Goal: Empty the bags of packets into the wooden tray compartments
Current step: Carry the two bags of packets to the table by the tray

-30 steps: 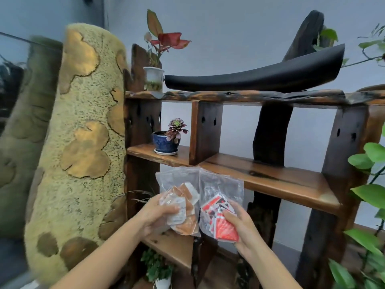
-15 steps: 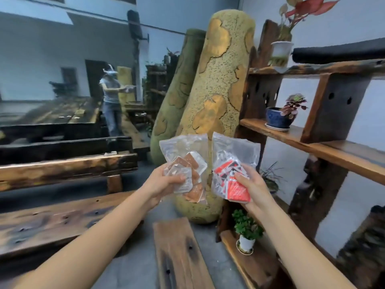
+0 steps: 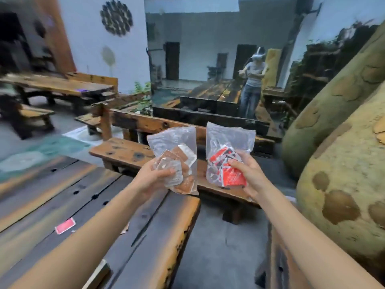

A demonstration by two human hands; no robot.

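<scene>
My left hand (image 3: 154, 177) grips a clear plastic bag of brown and white packets (image 3: 177, 161), held upright at chest height. Beside it, a little apart, my right hand (image 3: 249, 174) grips a second clear bag filled with red and white packets (image 3: 226, 161). Both bags hang over a dark wooden bench. No wooden tray with compartments shows in the head view. A corner of something pale wooden (image 3: 98, 274) peeks out under my left forearm; what it is I cannot tell.
A dark plank table (image 3: 68, 205) lies below left, with a loose red packet (image 3: 64, 225) on it. A wooden bench (image 3: 125, 151) stands ahead. Large yellow patterned sculptures (image 3: 343, 174) fill the right. A big mirror (image 3: 208, 59) behind reflects a person.
The view has swung left, away from the wooden plant shelf toward the table, bench and mirror. Both hands keep the same grip on their bags, side by side.
</scene>
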